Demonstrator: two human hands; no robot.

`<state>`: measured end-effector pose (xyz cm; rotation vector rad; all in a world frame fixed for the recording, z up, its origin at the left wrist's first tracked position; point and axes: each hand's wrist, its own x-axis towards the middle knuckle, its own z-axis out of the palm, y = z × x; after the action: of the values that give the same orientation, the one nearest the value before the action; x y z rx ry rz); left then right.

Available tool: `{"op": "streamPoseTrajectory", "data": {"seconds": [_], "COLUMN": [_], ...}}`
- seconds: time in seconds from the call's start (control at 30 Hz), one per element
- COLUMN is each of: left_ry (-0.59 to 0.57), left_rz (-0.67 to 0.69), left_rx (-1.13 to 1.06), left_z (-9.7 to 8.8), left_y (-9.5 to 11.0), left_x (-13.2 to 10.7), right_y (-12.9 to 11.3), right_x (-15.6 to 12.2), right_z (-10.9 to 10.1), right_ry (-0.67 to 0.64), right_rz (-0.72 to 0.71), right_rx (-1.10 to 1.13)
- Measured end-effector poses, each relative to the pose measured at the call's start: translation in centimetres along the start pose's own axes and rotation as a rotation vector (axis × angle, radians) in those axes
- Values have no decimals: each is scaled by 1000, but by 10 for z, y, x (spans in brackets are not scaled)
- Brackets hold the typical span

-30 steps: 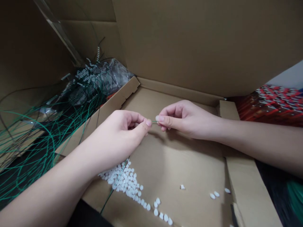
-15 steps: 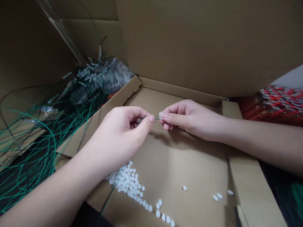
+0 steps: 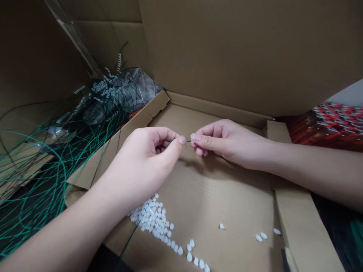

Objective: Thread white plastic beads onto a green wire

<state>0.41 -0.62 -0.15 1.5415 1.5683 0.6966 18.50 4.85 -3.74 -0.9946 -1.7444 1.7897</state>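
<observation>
My left hand is closed in a pinch on a thin green wire above a shallow cardboard tray. The wire runs under my left palm and down past the tray's front edge. My right hand is pinched at the wire's tip, thumb against forefinger, on something too small to make out. The two pinches almost touch. A heap of small white beads lies on the tray floor below my left wrist, with a trail of them toward the front.
Loose white beads lie at the tray's right front. A tangle of green wires and a clear plastic bag with beaded wires sit to the left. Tall cardboard walls stand behind. Red packets lie at the right.
My hands moved slightly right and stayed pinched together on the wire; a short curve of wire now shows between my left fingers. The view shifted a little.
</observation>
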Motion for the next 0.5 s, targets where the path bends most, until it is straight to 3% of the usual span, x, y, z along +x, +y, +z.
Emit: {"op": "streamPoseTrajectory", "data": {"seconds": [0.37,0.5], "left_ry": [66,59], "left_rz": [43,59], "left_rx": [135,159], "left_z": [1,2], "left_y": [-1,-1], "left_x": [-2,-3], "right_y": [-1,-1], "right_x": [-1,-1], "right_z": [3,3], "right_ry": [44,65], "right_rz": [8,10], "right_rx": [8,-88]}}
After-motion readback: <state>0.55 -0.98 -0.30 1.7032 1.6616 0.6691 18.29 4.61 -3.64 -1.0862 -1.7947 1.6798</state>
